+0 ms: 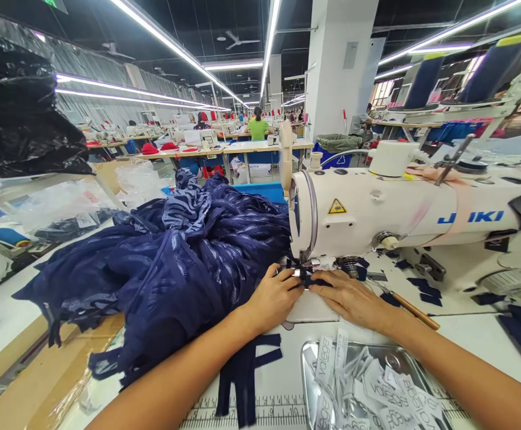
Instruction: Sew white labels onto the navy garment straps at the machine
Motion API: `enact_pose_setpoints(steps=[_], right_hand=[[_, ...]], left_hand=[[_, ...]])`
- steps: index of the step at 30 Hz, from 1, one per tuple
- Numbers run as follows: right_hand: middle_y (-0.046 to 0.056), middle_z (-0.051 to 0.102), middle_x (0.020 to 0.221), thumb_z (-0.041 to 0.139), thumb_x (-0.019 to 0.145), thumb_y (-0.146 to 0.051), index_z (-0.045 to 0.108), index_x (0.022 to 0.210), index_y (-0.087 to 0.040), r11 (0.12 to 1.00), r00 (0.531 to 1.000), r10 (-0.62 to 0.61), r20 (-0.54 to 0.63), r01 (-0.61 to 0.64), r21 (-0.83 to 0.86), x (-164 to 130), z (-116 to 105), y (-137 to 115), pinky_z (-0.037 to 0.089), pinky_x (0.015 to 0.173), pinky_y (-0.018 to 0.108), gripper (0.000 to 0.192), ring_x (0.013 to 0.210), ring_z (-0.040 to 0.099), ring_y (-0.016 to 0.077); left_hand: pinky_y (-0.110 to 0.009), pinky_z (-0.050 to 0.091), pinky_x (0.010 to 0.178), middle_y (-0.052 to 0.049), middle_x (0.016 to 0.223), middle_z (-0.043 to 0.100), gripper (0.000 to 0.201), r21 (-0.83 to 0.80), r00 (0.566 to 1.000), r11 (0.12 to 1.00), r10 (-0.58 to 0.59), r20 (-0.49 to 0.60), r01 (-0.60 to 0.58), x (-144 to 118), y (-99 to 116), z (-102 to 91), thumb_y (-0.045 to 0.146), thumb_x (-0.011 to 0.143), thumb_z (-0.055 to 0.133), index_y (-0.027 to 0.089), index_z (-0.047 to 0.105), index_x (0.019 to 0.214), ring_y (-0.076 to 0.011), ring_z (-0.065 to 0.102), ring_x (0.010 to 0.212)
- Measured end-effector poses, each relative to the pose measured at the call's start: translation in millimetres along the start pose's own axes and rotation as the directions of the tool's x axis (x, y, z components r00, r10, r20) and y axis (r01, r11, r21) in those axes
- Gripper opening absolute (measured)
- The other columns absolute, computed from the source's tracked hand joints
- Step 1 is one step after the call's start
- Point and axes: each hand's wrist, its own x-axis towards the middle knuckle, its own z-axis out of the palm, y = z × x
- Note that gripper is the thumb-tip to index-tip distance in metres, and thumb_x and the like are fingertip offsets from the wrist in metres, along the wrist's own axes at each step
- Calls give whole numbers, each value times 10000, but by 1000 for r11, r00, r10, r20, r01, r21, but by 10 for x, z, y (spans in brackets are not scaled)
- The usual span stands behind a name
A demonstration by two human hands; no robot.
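Observation:
Both hands are at the needle of a white sewing machine [354, 206]. My left hand [276, 298] lies just left of the presser foot, its fingers bent and closed on a piece of dark navy fabric [307, 279]. From the right, my right hand [348, 295] presses the same piece with its fingertips, fingers close together. Little of that fabric shows between the hands. A large heap of navy sheer garments [189, 251] with a wavy pattern rises beside my left forearm. Dark navy strips [240, 382] hang over the table's ruler markings, near that forearm.
A metal tray [307, 358] of white printed labels [381, 388] sits in front of my right forearm. Wooden-handled tweezers [415, 310] and navy scraps [424, 289] lie right of the hand. Cardboard [58, 370] is at lower left. A person in green [257, 128] sits farther back.

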Motion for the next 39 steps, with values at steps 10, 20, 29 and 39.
enact_pose_setpoints(steps=[10, 20, 29, 39], right_hand=[[103, 581, 1091, 372, 860, -154, 586, 1084, -170, 999, 998, 15, -53, -12, 51, 10, -5, -19, 487, 803, 384, 310, 1014, 527, 233], [111, 577, 1094, 361, 866, -174, 577, 1094, -158, 999, 999, 34, -32, -33, 38, 27, -17, -46, 485, 793, 402, 313, 994, 529, 237], [138, 547, 1180, 383, 863, -261, 540, 1163, -129, 994, 993, 106, 47, -107, 5, 58, 20, -18, 474, 823, 436, 363, 1047, 521, 271], [108, 613, 1090, 396, 853, -270, 562, 1120, -141, 974, 975, 220, -29, -217, 69, 73, 62, 60, 476, 818, 356, 340, 992, 563, 219]], left_hand=[[-420, 288, 905, -39, 1059, 610, 202, 13, 998, 1000, -23, 59, 22, -1, 23, -67, 155, 837, 460, 176, 570, 1005, -201, 476, 1060], [-438, 310, 901, -81, 1089, 605, 235, -16, 993, 997, -77, 87, 79, 3, 60, -35, 123, 822, 454, 143, 570, 1025, -220, 515, 1026], [-439, 287, 953, -82, 1155, 567, 286, -4, 988, 995, -103, 118, 104, 23, -4, -39, 111, 829, 421, 153, 541, 1086, -210, 470, 1103], [-392, 356, 828, -109, 1022, 568, 203, 118, 979, 979, -180, 99, 168, 98, -24, -54, 130, 796, 465, 111, 584, 960, -244, 472, 1009]])
